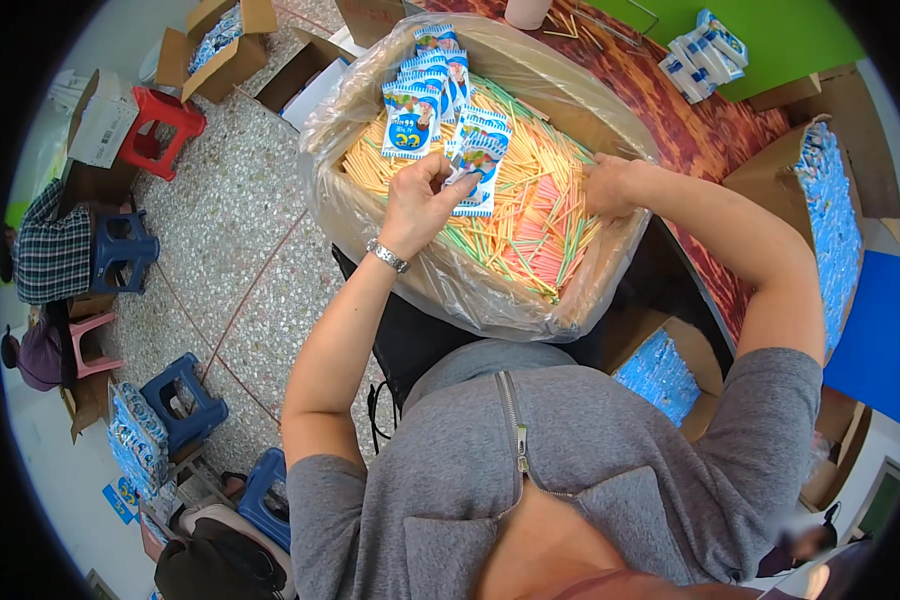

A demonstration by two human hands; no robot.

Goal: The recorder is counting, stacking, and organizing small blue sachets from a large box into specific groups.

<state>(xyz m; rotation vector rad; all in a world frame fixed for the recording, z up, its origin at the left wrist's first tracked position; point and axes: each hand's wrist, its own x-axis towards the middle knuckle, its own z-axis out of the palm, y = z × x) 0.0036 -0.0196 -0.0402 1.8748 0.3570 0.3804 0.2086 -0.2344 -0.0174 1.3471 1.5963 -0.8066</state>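
A large cardboard box lined with clear plastic (440, 290) holds a heap of thin yellow, pink and green sticks (540, 225). Over the left part of the heap, my left hand (422, 203) pinches a small blue-and-white packet (480, 160) between thumb and fingers. More such packets (415, 120) lie in an overlapping row just beyond it, on top of the sticks. At the right side of the box, my right hand (615, 187) reaches down with curled fingers against the sticks. Its fingertips are hidden, so what they grip does not show.
To the right stands a red-brown patterned table (660, 105) with several wrapped packs (705, 58). Boxes of blue packets (660, 375) stand by my right side and at the far right. Plastic stools (182, 400), another open carton (215, 50) and seated people (55, 245) are at the left.
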